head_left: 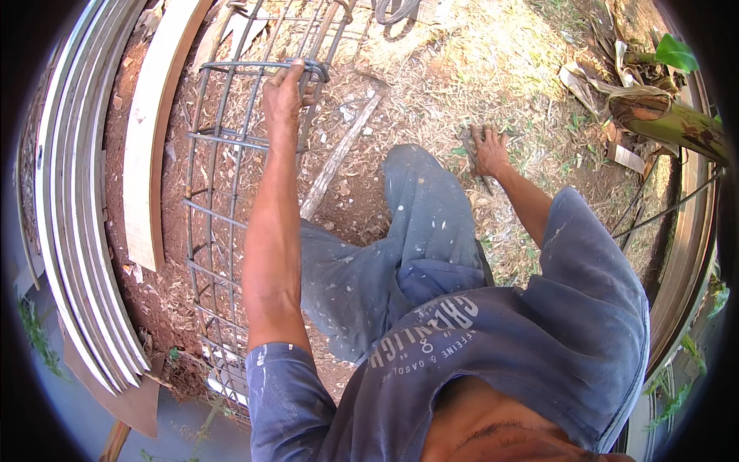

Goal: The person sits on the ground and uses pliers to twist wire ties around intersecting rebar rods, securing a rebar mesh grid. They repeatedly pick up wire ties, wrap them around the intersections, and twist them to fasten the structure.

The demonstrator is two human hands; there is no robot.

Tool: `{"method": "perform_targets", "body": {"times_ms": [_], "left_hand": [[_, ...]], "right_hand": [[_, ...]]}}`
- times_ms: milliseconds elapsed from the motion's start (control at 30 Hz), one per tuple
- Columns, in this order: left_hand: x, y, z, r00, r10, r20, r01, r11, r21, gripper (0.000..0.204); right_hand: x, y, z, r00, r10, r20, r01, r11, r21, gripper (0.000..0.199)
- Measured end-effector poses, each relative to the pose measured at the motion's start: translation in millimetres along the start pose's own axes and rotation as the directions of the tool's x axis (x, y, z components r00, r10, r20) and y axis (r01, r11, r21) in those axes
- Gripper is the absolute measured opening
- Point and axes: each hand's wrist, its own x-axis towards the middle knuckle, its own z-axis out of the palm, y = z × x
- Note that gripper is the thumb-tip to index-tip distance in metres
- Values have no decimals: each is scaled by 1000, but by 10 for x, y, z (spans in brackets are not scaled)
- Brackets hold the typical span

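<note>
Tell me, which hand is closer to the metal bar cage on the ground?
Left. The left hand grips a crossbar at the top of the rebar cage. The right hand is away from the cage, on the far side of the knee, resting on a tool on the dirt.

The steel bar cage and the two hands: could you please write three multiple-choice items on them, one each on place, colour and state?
1. Where is the left hand?
A. on the steel bar cage
B. on the wooden plank
C. on the knee

2. What colour are the trousers?
A. red
B. grey-blue with pale spots
C. white

3. How is the right hand?
A. raised in the air
B. in a pocket
C. down on a tool on the ground

Answers: 1 A, its fingers wrap a top bar; 2 B, the cloth over the bent leg shows it; 3 C, it rests low among dry litter.
</note>
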Motion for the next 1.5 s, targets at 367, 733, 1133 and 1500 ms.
{"method": "perform_targets", "body": {"times_ms": [367, 733, 1133, 1500], "left_hand": [[252, -175, 63, 991, -59, -119, 102, 914, 392, 60], [402, -291, 167, 980, -195, -42, 199, 975, 98, 40], [457, -255, 144, 959, -278, 47, 269, 953, 139, 35], [445, -347, 90, 974, -225, 19, 224, 973, 48, 39]], "right_hand": [[-6, 212, -415, 965, -73, 254, 56, 996, 77, 58], [-535, -701, -2671, 893, -403, -203, 339, 304, 890, 47], [-281, -903, -3366, 658, -686, -312, 418, 677, -606, 69], [-249, -1011, -3526, 828, -561, 11, 558, 824, 99, 28]]}}
